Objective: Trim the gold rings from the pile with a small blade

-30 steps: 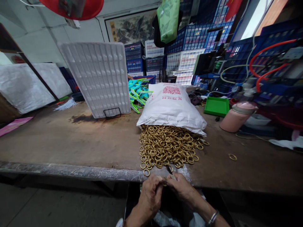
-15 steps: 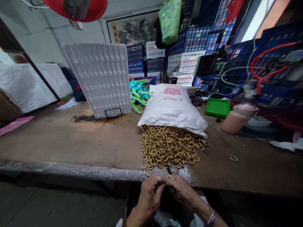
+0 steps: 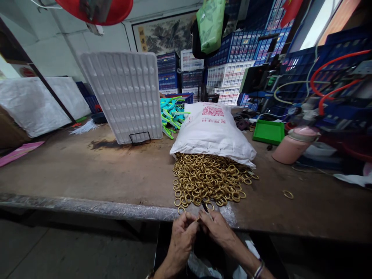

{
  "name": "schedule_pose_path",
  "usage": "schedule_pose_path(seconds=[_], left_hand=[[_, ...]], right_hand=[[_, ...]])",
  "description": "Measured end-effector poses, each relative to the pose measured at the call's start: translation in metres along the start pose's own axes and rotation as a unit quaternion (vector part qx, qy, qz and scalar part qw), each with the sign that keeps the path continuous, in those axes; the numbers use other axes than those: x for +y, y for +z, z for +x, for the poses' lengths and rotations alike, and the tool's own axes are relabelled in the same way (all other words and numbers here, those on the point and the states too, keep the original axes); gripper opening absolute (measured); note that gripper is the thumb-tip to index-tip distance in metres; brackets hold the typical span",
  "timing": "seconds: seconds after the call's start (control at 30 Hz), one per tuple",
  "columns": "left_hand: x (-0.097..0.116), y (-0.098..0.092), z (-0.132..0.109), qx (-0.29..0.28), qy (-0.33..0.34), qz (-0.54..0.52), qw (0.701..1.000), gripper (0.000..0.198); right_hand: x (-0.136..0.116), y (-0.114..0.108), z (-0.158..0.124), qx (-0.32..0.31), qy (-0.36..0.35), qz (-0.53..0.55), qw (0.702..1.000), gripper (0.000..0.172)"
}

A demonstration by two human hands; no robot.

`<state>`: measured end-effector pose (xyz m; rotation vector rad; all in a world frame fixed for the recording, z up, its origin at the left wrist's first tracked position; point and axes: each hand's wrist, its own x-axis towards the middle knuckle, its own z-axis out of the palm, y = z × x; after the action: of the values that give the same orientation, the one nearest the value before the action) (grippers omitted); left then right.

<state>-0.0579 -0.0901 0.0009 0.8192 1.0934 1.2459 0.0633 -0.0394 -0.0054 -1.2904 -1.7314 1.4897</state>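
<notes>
My left hand [image 3: 183, 237] and my right hand [image 3: 216, 228] meet just off the table's front edge, thumbs and fingers pinched together. Between the fingertips shows a small sliver of a gold-coloured ring [image 3: 198, 219], mostly covered by the fingers. A dark, narrow tool [image 3: 205, 206] pokes out beyond the right fingers; whether it lies on the table or touches the hand I cannot tell. Just past my hands a heap of gold-coloured rings [image 3: 207, 180] spills from the open mouth of a white woven sack [image 3: 213, 130] with red print.
A wooden table [image 3: 72, 170] has a plastic-wrapped front edge. White moulded trays [image 3: 124, 97] stand upright at left of the sack, beside turquoise and green plastic pieces [image 3: 173, 112]. To the right are a green tray [image 3: 269, 131], a pink bottle [image 3: 295, 145] and a stray ring [image 3: 288, 194].
Both hands have shifted slightly up towards the table edge. The fingertips have turned so a bit of the ring shows between them, and the right hand now covers more of the dark tool.
</notes>
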Motion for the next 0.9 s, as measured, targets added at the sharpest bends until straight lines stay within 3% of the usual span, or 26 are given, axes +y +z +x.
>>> schedule_pose_path(seconds=[0.23, 0.53, 0.67, 0.8, 0.9], left_hand=[[0.0024, 0.0013, 0.0008, 0.003, -0.025, 0.011, 1.0, 0.03], [0.0051, 0.0009, -0.0026, -0.057, -0.055, 0.005, 0.997, 0.035], [0.0043, 0.0019, -0.0015, -0.051, -0.045, -0.004, 0.998, 0.036], [0.0057, 0.0039, -0.0003, -0.026, -0.05, 0.003, 0.998, 0.034], [0.007, 0.0044, 0.0006, -0.02, -0.05, 0.006, 0.999, 0.035]], right_hand=[[-0.0066, -0.0014, -0.0019, 0.036, -0.022, -0.054, 0.998, 0.029], [0.0004, 0.0, -0.0017, -0.013, -0.024, -0.034, 0.999, 0.034], [0.0004, -0.0018, 0.0002, -0.012, -0.028, -0.027, 0.999, 0.037], [0.0008, -0.007, 0.001, 0.058, -0.002, -0.1, 0.993, 0.035], [0.0024, -0.0089, -0.0026, 0.068, -0.036, -0.199, 0.977, 0.026]])
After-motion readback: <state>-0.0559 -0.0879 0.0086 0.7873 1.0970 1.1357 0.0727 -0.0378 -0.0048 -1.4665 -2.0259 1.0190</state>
